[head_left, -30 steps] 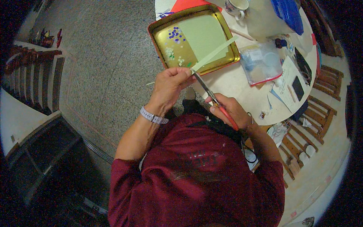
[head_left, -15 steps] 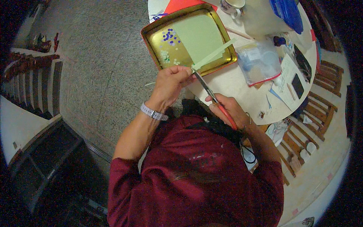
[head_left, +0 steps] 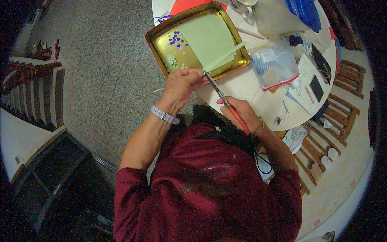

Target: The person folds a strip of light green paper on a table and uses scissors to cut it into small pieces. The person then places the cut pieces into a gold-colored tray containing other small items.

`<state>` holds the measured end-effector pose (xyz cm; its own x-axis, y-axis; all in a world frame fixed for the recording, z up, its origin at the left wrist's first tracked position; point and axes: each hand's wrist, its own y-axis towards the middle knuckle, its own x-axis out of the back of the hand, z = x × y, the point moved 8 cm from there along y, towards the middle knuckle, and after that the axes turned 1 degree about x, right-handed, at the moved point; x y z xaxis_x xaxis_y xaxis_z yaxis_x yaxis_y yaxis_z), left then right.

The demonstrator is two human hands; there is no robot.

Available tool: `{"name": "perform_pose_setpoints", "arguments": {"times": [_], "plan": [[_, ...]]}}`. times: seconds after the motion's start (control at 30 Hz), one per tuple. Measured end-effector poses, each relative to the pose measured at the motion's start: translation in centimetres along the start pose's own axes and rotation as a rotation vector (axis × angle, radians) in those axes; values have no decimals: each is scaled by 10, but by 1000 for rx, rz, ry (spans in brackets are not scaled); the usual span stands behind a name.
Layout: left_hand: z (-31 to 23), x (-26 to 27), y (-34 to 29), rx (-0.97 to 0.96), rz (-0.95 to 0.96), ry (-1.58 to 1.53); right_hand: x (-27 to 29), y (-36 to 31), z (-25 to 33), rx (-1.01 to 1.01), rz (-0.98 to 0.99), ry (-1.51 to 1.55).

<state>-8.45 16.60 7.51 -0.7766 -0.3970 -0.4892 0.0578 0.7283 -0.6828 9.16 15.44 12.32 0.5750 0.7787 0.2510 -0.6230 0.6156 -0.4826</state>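
My left hand (head_left: 183,85) is closed, pinching a narrow pale green paper strip (head_left: 225,56) at the near edge of a gold tin tray (head_left: 161,66). The strip slants up to the right across the tray. Red-handled scissors (head_left: 234,114) are held in my right hand (head_left: 244,112), their blades pointing up-left to the strip beside my left fingertips. How far the blades are apart is hard to see. Inside the tray lie a light green paper sheet (head_left: 207,36) and several small purple paper dots (head_left: 176,38), with pale green and white bits (head_left: 173,61) below them.
A zip bag with a red edge (head_left: 274,66) lies right of the tray on the round white table (head_left: 258,109). Beyond are a mug (head_left: 244,6), a blue plastic bag (head_left: 304,14), papers and a dark phone (head_left: 317,88). Wooden chairs (head_left: 338,115) stand at the right.
The view has shifted slightly, so the tray and table sit a little further left. Both hands keep nearly the same place at the strip, the scissors still by the left fingertips.
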Motion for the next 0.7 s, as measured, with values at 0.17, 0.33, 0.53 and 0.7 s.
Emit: {"name": "perform_pose_setpoints", "arguments": {"times": [0.17,0.33,0.53,0.7], "plan": [[0,-1,2,1,-12,-3,-1,0,-2,-38,2,79],[4,4,5,3,19,2,-5,1,-6,-92,29,249],[-9,2,-14,-37,28,-11,-3,-1,9,36,2,76],[-25,13,-51,-113,-44,-24,3,-3,37,8,-35,223]]}}
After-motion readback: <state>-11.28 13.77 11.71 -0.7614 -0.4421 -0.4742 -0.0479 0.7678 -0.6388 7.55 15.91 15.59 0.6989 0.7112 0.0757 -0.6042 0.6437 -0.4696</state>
